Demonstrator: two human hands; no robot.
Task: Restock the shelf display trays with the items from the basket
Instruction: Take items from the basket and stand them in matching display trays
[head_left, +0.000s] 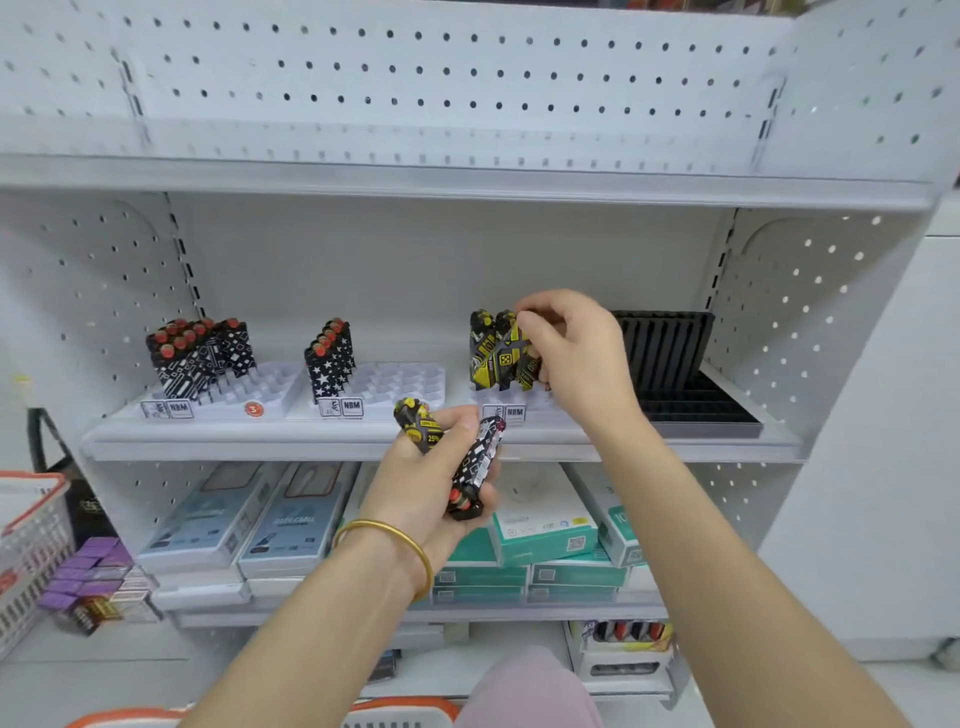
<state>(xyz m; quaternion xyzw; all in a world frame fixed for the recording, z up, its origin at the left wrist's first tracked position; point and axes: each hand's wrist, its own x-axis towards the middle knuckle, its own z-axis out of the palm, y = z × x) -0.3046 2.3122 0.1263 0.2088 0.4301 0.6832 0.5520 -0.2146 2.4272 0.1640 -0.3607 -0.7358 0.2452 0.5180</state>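
The right hand (576, 358) is pinching the top of a yellow-and-black pack (511, 353) standing at the back of the third white tray (524, 404) on the middle shelf (311, 441), beside another of its kind. The left hand (431, 483) is hovering just off the shelf's front edge, gripping a yellow pack (418, 423) and a diamond-patterned pack (475, 462). The left tray (260, 389) is holding black-and-white packs (200, 353) in its back left corner; the middle tray (400, 382) is holding star-printed packs (330, 358) along its left side. An orange-rimmed basket (400, 709) is showing below.
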